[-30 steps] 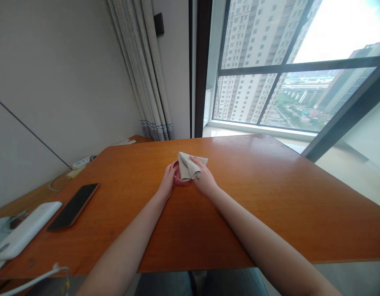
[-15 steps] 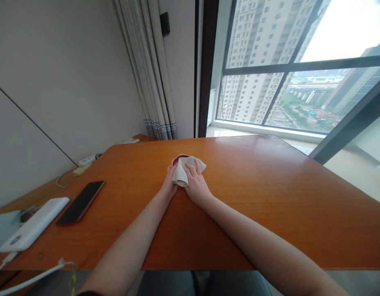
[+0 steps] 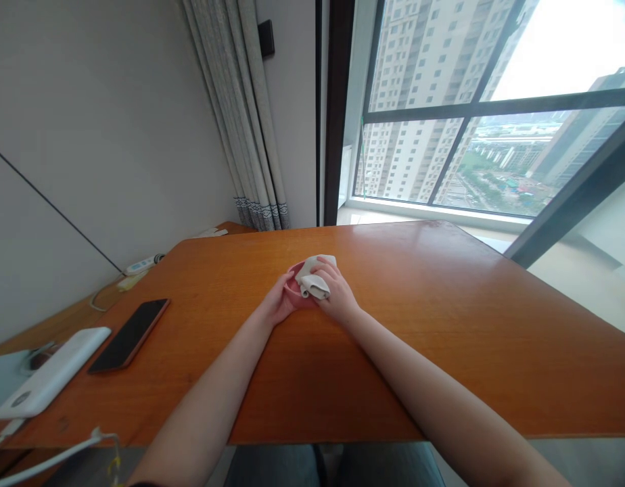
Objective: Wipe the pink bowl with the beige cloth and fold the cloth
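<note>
A small pink bowl (image 3: 292,292) sits between my hands over the middle of the wooden table, its inside partly covered. My left hand (image 3: 279,301) grips its left side, with the thumb near the rim. In my right hand (image 3: 339,291) is a bunched off-white cloth (image 3: 312,270), pressed into and over the bowl's right part. One folded end of the cloth sticks out toward me. The bowl's right side is hidden behind the cloth and my right fingers.
On the table (image 3: 444,325), a dark phone (image 3: 130,335) lies to the left beside a white power bank (image 3: 53,372) with a cable plugged in. A power strip (image 3: 143,264) is further back by the wall. A large window (image 3: 444,155) stands behind the table.
My right hand has moved slightly right and the cloth has bunched up, showing more of the bowl. My left hand has shifted a little left, holding the bowl's side.
</note>
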`<state>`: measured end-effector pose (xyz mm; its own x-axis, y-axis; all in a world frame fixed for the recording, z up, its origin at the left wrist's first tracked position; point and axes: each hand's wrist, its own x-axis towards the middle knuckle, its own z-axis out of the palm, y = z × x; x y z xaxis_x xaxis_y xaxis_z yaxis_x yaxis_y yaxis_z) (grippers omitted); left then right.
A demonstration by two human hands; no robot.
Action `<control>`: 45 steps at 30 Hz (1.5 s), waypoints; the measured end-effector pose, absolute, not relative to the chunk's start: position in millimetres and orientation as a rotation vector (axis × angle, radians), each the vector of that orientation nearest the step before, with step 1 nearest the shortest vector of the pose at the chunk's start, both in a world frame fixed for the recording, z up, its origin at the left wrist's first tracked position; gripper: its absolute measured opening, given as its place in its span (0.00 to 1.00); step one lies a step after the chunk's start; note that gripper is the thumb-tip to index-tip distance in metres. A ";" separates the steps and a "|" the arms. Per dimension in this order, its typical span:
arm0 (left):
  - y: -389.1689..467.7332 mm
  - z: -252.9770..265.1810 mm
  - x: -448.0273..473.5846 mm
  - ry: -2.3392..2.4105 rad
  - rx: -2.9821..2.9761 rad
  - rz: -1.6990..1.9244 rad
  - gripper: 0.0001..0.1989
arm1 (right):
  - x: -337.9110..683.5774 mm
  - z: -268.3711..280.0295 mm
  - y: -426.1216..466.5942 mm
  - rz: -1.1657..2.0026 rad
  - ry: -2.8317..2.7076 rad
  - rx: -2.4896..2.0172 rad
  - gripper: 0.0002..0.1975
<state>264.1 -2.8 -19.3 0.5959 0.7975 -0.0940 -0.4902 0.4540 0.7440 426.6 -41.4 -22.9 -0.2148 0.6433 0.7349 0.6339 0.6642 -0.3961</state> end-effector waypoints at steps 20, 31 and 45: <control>-2.4 -19.6 253.7 0.458 0.700 0.647 0.25 | 429.9 -8.5 -52.8 -0.135 -1.987 -0.989 0.08; -4.8 -19.2 272.6 0.305 0.772 0.954 0.20 | 408.1 -12.9 -54.9 -0.234 -2.020 -1.235 0.14; 3.8 -16.2 255.1 0.457 0.791 0.835 0.20 | 420.0 -5.1 -56.7 -0.242 -2.150 -1.068 0.06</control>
<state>255.1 3.8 -16.2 0.6015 0.7967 -0.0590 -0.4788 0.4186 0.7717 420.0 -56.7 -5.1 -0.4041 0.6216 0.6710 0.7553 0.6406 -0.1385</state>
